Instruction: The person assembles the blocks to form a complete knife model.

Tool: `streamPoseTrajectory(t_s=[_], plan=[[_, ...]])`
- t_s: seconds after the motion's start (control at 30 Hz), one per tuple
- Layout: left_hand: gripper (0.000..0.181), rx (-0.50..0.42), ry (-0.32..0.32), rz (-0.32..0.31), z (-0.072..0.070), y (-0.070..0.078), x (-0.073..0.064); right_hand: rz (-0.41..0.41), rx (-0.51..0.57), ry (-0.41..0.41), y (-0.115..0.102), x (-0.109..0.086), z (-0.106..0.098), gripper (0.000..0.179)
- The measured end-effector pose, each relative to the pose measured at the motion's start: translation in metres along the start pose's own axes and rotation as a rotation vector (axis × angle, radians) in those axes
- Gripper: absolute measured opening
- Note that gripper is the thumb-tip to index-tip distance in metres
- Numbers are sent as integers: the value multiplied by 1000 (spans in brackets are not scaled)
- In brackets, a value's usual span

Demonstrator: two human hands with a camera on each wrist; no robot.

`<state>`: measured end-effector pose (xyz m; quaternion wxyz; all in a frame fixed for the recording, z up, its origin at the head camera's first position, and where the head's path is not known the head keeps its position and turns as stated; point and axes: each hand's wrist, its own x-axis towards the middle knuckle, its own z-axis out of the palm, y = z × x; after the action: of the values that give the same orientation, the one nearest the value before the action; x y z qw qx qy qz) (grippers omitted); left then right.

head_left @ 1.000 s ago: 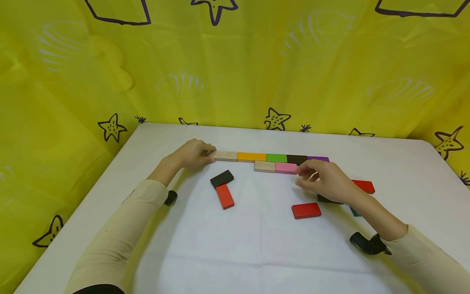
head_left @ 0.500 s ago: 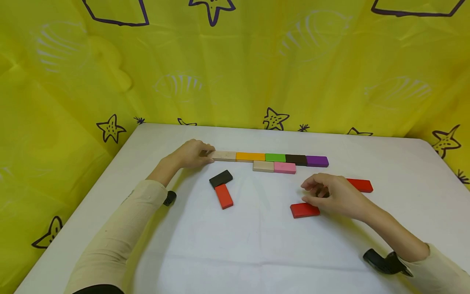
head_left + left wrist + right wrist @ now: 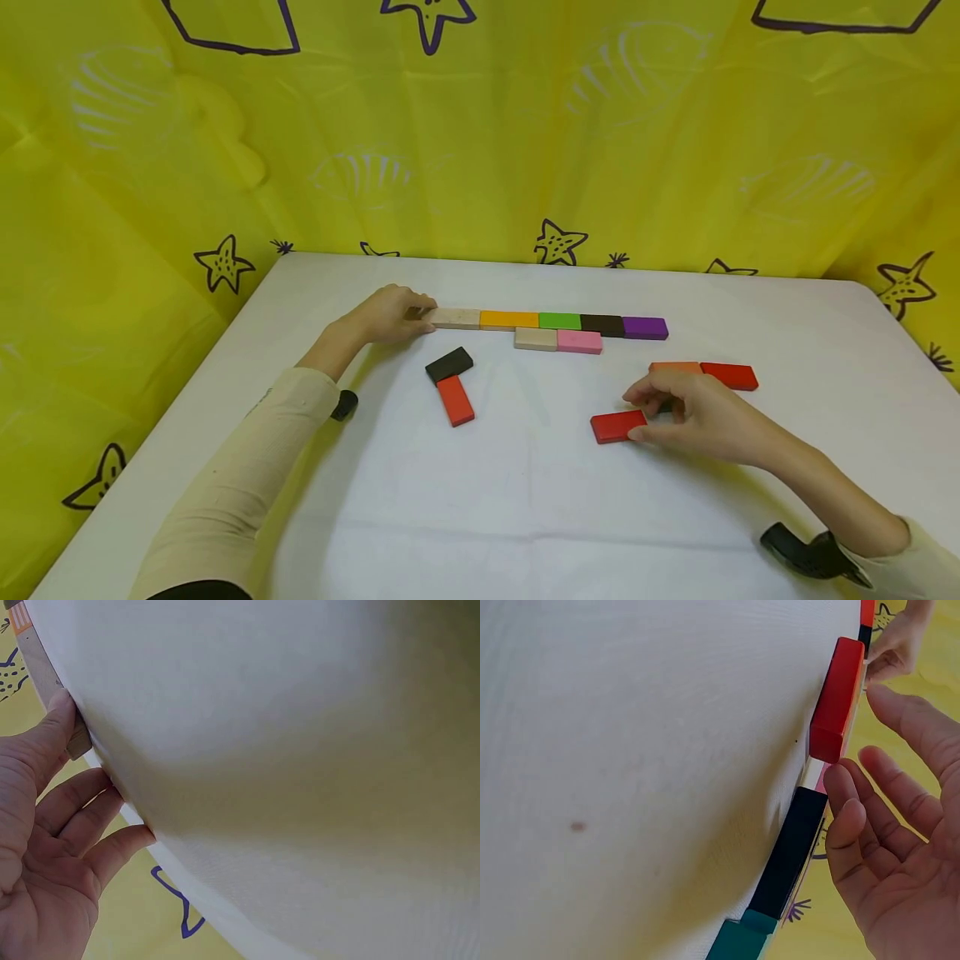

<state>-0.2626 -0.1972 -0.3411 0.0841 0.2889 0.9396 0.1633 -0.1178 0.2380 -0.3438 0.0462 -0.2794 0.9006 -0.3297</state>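
My left hand (image 3: 390, 314) holds the left end of a pale wooden block (image 3: 456, 318) between thumb and fingers; in the left wrist view its other fingertips rest on the cloth. That block begins a row with orange, green, dark brown and purple (image 3: 645, 327) blocks. A second wooden block (image 3: 536, 338) and a pink block (image 3: 579, 342) lie against the row's near side. My right hand (image 3: 697, 417) is at the right end of a red block (image 3: 617, 427), thumb and fingers apart around it. In the right wrist view the red block (image 3: 838, 701) is near the fingertips, not visibly gripped.
A dark block (image 3: 449, 365) and a red block (image 3: 456, 401) touch at left. Beyond my right hand lie an orange block (image 3: 675, 367) and another red block (image 3: 729, 376). A black block (image 3: 789, 853) and a teal block (image 3: 739, 939) show in the right wrist view.
My right hand has moved from the pink block, back toward me and slightly right, to the near red block. My left hand has stayed at the wooden block.
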Motion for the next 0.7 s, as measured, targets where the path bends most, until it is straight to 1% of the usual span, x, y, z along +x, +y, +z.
streamPoseTrajectory(t_s=[0.17,0.47,0.6,0.7], plan=[[23,-4,2,4,1,-2,-1,-6,36,-34,0,-1,2,37],[20,-9,7,9,2,-4,-2,-17,20,-41,-1,0,6,34],[17,-18,6,14,1,-3,-1,-51,-11,-23,-2,2,8,33],[16,-18,8,19,1,-2,-1,-97,-59,18,-3,6,10,33]])
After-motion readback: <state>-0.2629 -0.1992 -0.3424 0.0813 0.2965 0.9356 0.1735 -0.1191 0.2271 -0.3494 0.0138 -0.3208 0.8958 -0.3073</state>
